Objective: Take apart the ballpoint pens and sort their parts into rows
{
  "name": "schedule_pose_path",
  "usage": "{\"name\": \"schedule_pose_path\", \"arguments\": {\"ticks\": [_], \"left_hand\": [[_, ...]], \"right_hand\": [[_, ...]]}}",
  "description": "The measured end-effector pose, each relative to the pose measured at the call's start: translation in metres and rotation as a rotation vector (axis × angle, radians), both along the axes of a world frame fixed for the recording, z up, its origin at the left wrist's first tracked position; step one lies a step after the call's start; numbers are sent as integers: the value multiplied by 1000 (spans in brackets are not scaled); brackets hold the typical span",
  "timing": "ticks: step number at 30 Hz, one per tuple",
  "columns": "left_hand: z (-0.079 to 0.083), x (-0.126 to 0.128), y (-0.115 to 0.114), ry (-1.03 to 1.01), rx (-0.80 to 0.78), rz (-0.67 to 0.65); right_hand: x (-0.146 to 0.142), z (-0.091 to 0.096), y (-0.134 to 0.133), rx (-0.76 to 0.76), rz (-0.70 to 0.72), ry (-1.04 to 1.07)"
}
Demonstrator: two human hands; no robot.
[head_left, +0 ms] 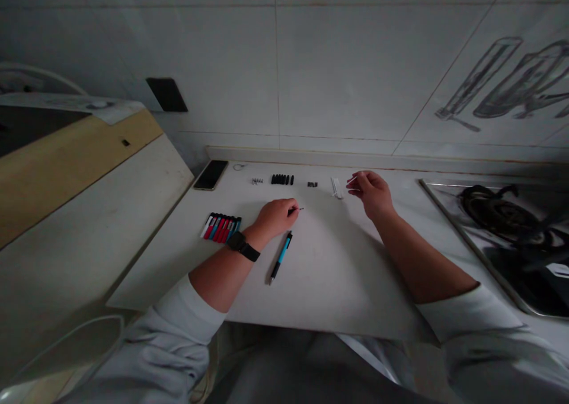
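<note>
My left hand [278,214] is closed in a pinch round a small black pen part [293,211], with a thin tip poking out to the right. My right hand [371,192], raised at the right, pinches a thin white pen refill [352,180]. Beside it lie more white refills [336,187]. A blue and black click pen [281,257] rests below my left hand. Left of my left wrist is a row of red, blue and white pen barrels [219,228]. Along the back are small springs [257,181], black pen grips [281,179] and short dark pieces [312,185].
A phone [211,175] lies at the back left of the white counter [329,273], near a thin ring [239,167]. A gas hob [502,220] is set in on the right. A tiled wall [338,72] stands behind; a pale cabinet [102,202] borders the left.
</note>
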State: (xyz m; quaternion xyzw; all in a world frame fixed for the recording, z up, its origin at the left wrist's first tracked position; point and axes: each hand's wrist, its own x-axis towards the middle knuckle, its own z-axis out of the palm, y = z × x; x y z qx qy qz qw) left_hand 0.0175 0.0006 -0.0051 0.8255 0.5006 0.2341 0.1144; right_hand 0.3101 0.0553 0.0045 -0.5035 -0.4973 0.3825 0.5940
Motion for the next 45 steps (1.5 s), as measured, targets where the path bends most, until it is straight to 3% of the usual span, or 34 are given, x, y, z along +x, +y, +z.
{"name": "schedule_pose_path", "arguments": {"ticks": [4,12,16,20,26,29,32,35,37,41,45], "left_hand": [[0,0,0,-1,4,-7],[-3,0,1,-16,-7,-11],[-1,0,0,-15,-13,-11],[-1,0,1,-13,-33,-13],[-6,0,2,-27,-18,-9],[-3,1,2,-72,-17,4],[4,1,1,-151,21,76],[10,0,0,-223,78,165],[13,-1,0,-246,106,200],[14,-2,1,-255,124,237],[12,-4,3,-266,111,232]], "right_hand": [[19,7,33,44,-107,-228],[11,5,82,-120,-66,-1167],[0,-2,98,-209,-97,-1367],[-3,-9,103,-254,-77,-1428],[2,-2,94,-239,-71,-1371],[-8,11,85,-143,-46,-1259],[-36,22,68,-98,246,-956],[-73,27,45,-216,661,-610],[-95,25,31,-258,773,-476],[-120,16,16,-319,738,-225],[-121,12,22,-325,700,-38]]}}
